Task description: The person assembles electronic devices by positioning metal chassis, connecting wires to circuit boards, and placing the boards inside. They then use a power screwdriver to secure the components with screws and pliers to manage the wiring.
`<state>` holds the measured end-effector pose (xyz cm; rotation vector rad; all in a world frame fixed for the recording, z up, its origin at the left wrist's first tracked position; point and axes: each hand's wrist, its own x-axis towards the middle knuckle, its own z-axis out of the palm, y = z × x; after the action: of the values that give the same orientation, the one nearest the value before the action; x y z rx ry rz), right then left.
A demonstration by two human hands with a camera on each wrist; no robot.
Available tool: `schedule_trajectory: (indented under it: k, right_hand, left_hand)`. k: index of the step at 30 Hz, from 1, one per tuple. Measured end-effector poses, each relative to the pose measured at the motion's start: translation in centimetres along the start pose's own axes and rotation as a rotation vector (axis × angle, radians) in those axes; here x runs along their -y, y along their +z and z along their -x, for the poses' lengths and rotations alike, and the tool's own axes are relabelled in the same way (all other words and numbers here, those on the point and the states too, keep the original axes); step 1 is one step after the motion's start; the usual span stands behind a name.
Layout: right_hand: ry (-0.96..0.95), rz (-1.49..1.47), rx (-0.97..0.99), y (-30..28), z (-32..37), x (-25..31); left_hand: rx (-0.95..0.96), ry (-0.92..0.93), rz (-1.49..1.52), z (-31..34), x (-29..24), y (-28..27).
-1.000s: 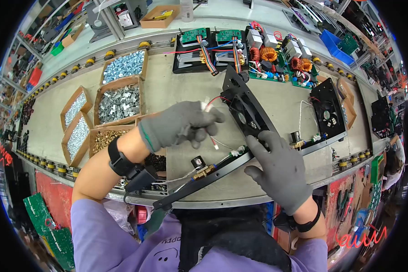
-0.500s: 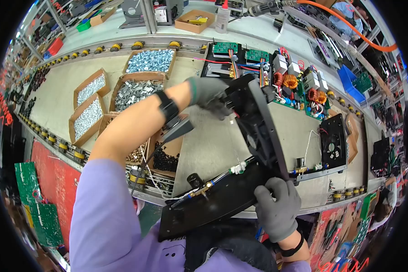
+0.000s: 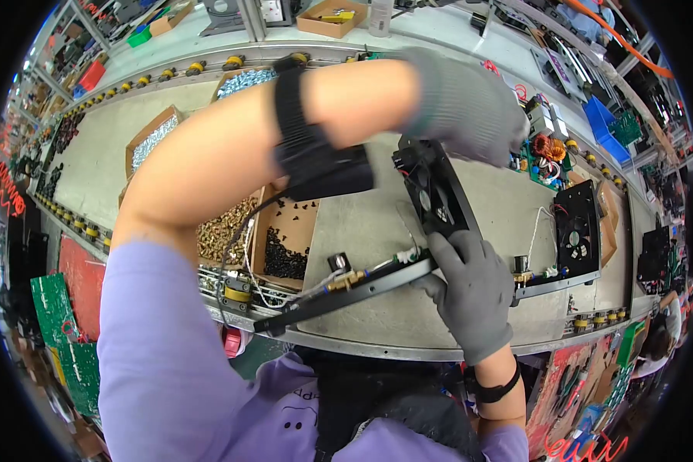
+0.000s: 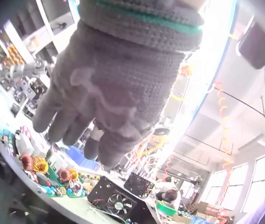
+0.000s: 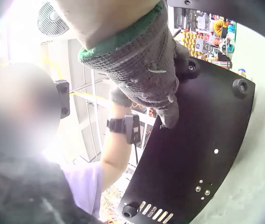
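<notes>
In the head view my right hand [image 3: 470, 289] grips the corner of a black metal chassis [image 3: 377, 286], where its base meets the upright fan panel [image 3: 443, 204]. A brass valve fitting [image 3: 346, 280] with white wires sits on the base. The right wrist view shows the chassis's underside [image 5: 193, 140] with round rubber feet, my thumb at its edge. My left hand [image 3: 470, 108], blurred, reaches across beyond the fan panel, over the circuit boards. Its fingers hang loosely extended in the left wrist view, with a small pale spot between two fingers.
A second black fan chassis [image 3: 577, 223] stands to the right. Circuit boards with copper coils [image 3: 548, 148] lie behind it. Boxes of brass parts [image 3: 227, 231] and black screws [image 3: 285, 258] are at the left, partly under my left arm. A roller rail [image 3: 196, 68] runs behind.
My left hand has left the wires by the fan panel and swung far right. The chassis tipped toward me, then came back level. My right hand shifted from its front edge to its corner.
</notes>
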<state>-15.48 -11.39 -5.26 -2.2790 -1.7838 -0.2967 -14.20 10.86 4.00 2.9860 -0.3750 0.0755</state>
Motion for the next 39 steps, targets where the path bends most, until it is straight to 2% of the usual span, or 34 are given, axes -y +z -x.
schedule_trajectory:
  k: [2,3,4,5,7,8,9,10,11,13,15,16,18,20,21,23,24,26,28,29,30,31,32,34,35,37,39]
  right_hand:
    - [0.049,-0.033,-0.018,0.3,-0.4,-0.5]
    - [0.076,-0.056,-0.039,0.3,-0.4,-0.5]
    - [0.092,-0.051,-0.053,0.3,-0.3,-0.6]
    - [0.079,-0.063,-0.058,0.2,-0.1,-0.6]
    - [0.073,-0.066,-0.054,0.1,0.2,-0.5]
    - [0.085,-0.061,-0.065,0.0,0.6,-0.4]
    - [0.085,-0.042,-0.051,-0.1,0.9,-0.3]
    - [0.087,-0.024,-0.035,-0.3,1.3,-0.2]
    - [0.107,-0.027,0.000,-0.5,1.7,-0.1]
    - [0.097,-0.029,-0.046,-0.1,1.6,-0.7]
    - [0.092,-0.071,-0.088,0.6,1.3,-1.5]
    - [0.115,-0.058,-0.088,0.1,1.4,-1.9]
    - [0.085,-0.090,-0.098,-1.5,1.3,-2.8]
    - [0.092,-0.101,-0.116,-3.9,2.3,-5.5]
    - [0.130,-0.074,-0.115,-5.3,2.9,-7.3]
    - [0.168,0.009,-0.138,-7.9,3.3,-11.5]
    - [0.170,0.068,-0.160,-9.1,3.1,-13.9]
    - [0.264,0.070,-0.032,-10.9,1.8,-19.0]
    - [0.369,0.077,0.160,-11.6,-0.8,-24.3]
    - [0.464,0.079,0.219,-11.6,-2.8,-26.4]
    - [0.556,0.081,0.279,-11.4,-4.9,-28.2]
    - [0.593,0.062,0.324,-10.9,-7.1,-29.7]
    - [0.629,0.042,0.368,-10.0,-9.2,-30.9]
    - [0.663,0.107,0.371,-6.0,-12.5,-33.9]
    - [0.669,0.138,0.364,-4.4,-13.7,-34.4]
    - [0.668,0.172,0.356,-1.2,-16.1,-35.7]
    - [0.826,0.191,0.333,1.2,-18.0,-36.2]
  left_hand:
    - [-0.146,-0.101,0.074,4.4,0.3,-0.3]
    - [0.112,-0.464,0.291,6.2,-1.6,-2.2]
    - [0.027,-0.360,0.137,8.8,-0.8,-0.7]
    - [0.169,-0.426,0.273,11.2,-1.3,-0.4]
    - [0.162,-0.165,0.312,15.8,-2.2,2.8]
    - [0.216,-0.246,0.447,16.9,-4.1,3.1]
    - [0.316,-0.281,0.452,17.4,-5.5,3.5]
    - [0.277,-0.234,0.370,18.5,-6.6,4.7]
    - [0.300,-0.273,0.314,18.8,-7.4,5.5]
    - [0.314,-0.289,0.259,18.1,-7.2,5.9]
    - [0.370,-0.519,0.320,16.6,-6.4,5.5]
    - [0.373,-0.492,0.319,16.5,-5.8,5.9]
    - [0.015,-0.370,0.132,15.8,-3.7,6.2]
    - [0.004,-0.364,0.150,15.0,-3.1,4.6]
    - [0.118,-0.389,0.181,14.7,-2.4,3.7]
    - [0.314,-0.465,0.259,12.9,-1.8,0.6]
    - [0.262,-0.404,0.294,12.3,-0.7,-0.4]
    - [0.186,-0.372,0.327,9.2,0.8,-2.5]
    - [0.189,-0.252,0.077,4.9,3.5,-2.9]
    - [0.209,-0.264,0.030,1.8,3.1,-3.8]
    - [0.329,-0.384,0.105,-1.5,3.4,-4.4]
    - [0.425,-0.484,0.067,-5.0,2.5,-5.4]
    - [0.293,-0.303,-0.050,-6.9,5.7,-3.1]
    - [0.254,-0.302,-0.079,-11.8,7.7,-1.4]
    - [0.312,-0.354,-0.154,-13.9,7.2,-1.8]
    - [0.272,-0.346,-0.143,-16.6,9.0,0.4]
    - [0.275,-0.340,-0.176,-17.9,9.3,1.2]
